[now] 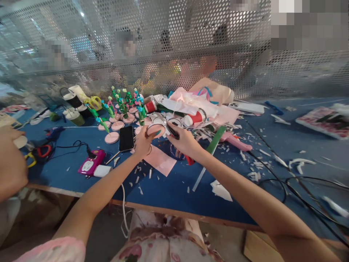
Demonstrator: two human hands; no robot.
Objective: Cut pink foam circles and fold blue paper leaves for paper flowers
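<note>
My left hand [143, 143] is closed on the edge of a pink round disc [156, 131] with a dark rim, held above the blue table. Close beside it, my right hand [187, 141] grips a black-handled tool [173, 131]; its working end is too small to make out. Under my hands lies a pink paper sheet [160, 160]. A red handle [189, 160] shows beneath my right wrist. Just left of my left hand is a black phone [127, 138]. Several green-stemmed craft flowers [124, 105] stand on pink round bases behind it.
A magenta device [92, 162] with a cable lies at left, near scissors [43, 150] and another person's arm [12, 163]. Paper scraps, a green strip [216, 140], a pink glue gun [236, 141] and black cables [283, 182] lie at right. A perforated metal screen [191, 69] stands behind.
</note>
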